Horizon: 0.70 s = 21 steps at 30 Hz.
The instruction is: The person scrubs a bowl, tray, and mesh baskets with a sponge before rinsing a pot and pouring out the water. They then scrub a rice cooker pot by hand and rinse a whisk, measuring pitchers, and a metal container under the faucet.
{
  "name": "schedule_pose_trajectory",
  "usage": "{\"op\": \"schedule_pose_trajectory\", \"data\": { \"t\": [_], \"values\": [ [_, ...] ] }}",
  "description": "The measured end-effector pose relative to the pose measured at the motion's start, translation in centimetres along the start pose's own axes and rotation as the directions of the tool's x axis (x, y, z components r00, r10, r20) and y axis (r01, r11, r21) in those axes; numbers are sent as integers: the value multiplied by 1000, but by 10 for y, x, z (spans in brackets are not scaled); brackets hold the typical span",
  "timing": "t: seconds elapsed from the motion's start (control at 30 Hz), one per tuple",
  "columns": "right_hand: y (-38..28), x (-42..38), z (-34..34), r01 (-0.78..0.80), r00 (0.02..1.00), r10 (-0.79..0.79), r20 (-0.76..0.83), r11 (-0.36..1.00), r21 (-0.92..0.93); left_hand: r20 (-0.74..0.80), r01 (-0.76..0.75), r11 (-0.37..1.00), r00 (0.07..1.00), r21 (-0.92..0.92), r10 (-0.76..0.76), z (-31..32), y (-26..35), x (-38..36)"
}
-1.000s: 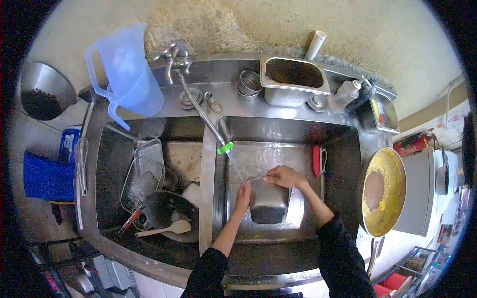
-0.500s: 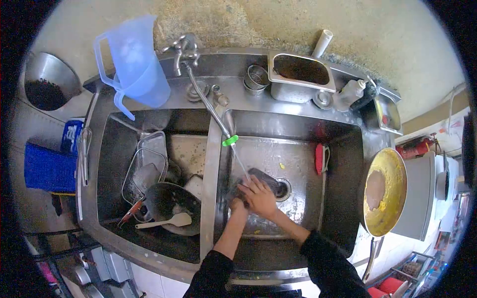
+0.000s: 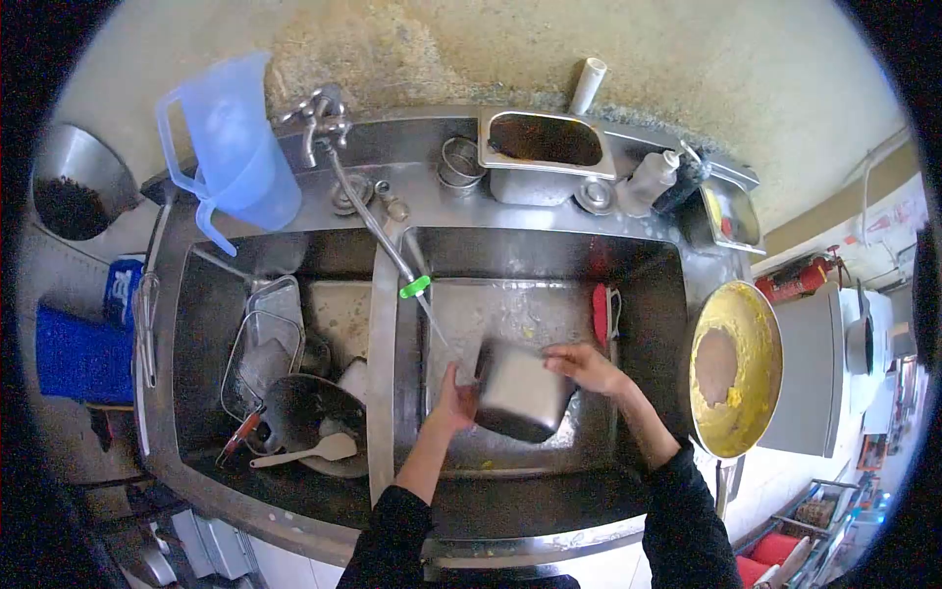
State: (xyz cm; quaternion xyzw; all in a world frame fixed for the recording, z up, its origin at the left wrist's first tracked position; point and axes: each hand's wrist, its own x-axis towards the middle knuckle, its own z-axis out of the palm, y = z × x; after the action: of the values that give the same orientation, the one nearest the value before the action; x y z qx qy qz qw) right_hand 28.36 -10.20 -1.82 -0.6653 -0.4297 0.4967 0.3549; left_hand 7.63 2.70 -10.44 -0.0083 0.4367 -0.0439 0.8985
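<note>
Over the right sink basin [image 3: 471,503], a metal container [image 3: 522,391] is held tilted between both hands. My left hand [image 3: 455,401] grips its left side, near the thin stream of water. The fingers of my right hand [image 3: 581,367] close on its upper right edge. Water runs from the faucet spout [image 3: 378,231], which has a green band [image 3: 415,287], down to the container's left.
The left basin holds a dark pan [image 3: 309,407], a white spatula [image 3: 329,449] and wire baskets. A red sponge [image 3: 600,312] rests at the right basin wall. Blue jugs [image 3: 240,147] stand back left; a yellow-coated pan [image 3: 736,368] sits right.
The container has been lifted and turned, so its side now shows between my hands. My right hand has moved right to its edge. The whole view has shifted slightly.
</note>
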Motion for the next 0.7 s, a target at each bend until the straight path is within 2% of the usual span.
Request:
{"op": "schedule_pose_trajectory", "data": {
  "t": [0.03, 0.07, 0.1, 0.13, 0.17, 0.2, 0.23, 0.27, 0.3, 0.33, 0.37, 0.4, 0.47, 0.5, 0.53, 0.6, 0.63, 0.67, 0.7],
  "values": [
    [-9, -2, 1, 102, 995, -98, 34, 982, -156, -39, -56, 990, 997, 128, 61, 4, 5, 3],
    [-20, -8, 9, 50, 999, -39, 38, 938, -343, -68, -108, 961, 989, 253, 129, 13, 10, -1],
    [-19, -12, 19, 71, 997, -54, 47, 828, -556, -90, -153, 915, 976, 374, 200, 17, 12, -4],
    [-17, -14, 26, 168, 985, -147, 87, 753, -636, -10, -164, 889, 983, 427, 186, -24, 15, 42],
    [-12, -14, 32, 261, 962, -237, 135, 660, -705, -27, -275, 880, 951, 386, 309, -36, 13, 51],
    [8, -9, 39, 273, 962, -178, 206, 628, -729, -50, -386, 856, 903, 345, 427, -39, 9, 55],
    [27, -2, 47, 207, 965, -21, 260, 670, -713, -78, -492, 815, 840, 305, 536, -41, 6, 61],
    [33, 7, 54, 183, 949, 24, 315, 769, -613, -111, -568, 706, 741, 422, 663, -9, 4, 31],
    [39, 17, 64, 144, 926, 62, 372, 854, -501, -130, -613, 663, 685, 429, 717, -11, 4, 31],
    [62, 32, 86, 203, 916, -95, 391, 948, -245, -153, -652, 620, 625, 437, 765, -18, 0, 32],
    [82, 47, 107, 257, 896, -250, 367, 966, 31, -178, -686, 574, 561, 447, 809, -25, -4, 31],
    [82, 63, 117, 206, 876, -202, 438, 978, 39, -132, -729, 610, 603, 311, 787, -34, -1, 32],
    [73, 93, 131, 111, 815, -122, 567, 992, 53, -170, -701, 638, 620, 319, 766, -38, 0, 19],
    [61, 91, 134, 96, 850, -41, 526, 992, -79, -187, -689, 645, 622, 329, 760, -41, 4, 11],
    [48, 84, 134, 80, 882, 28, 471, 975, -207, -229, -720, 615, 571, 320, 788, -45, 4, 14],
    [-17, 53, 116, 46, 928, 148, 343, 866, -497, -230, -558, 820, 788, 124, 571, -37, 3, 6],
    [-47, 37, 101, 31, 945, 187, 267, 764, -645, -97, -585, 747, 763, 314, 639, -41, 1, 11],
    [-26, 25, 99, 182, 980, -80, 181, 725, -665, 39, -606, 627, 734, 490, 678, -58, -1, 24],
    [-7, 20, 100, 322, 930, -353, 102, 652, -686, 170, -611, 467, 705, 640, 689, -85, -2, 44]
  ]
}}
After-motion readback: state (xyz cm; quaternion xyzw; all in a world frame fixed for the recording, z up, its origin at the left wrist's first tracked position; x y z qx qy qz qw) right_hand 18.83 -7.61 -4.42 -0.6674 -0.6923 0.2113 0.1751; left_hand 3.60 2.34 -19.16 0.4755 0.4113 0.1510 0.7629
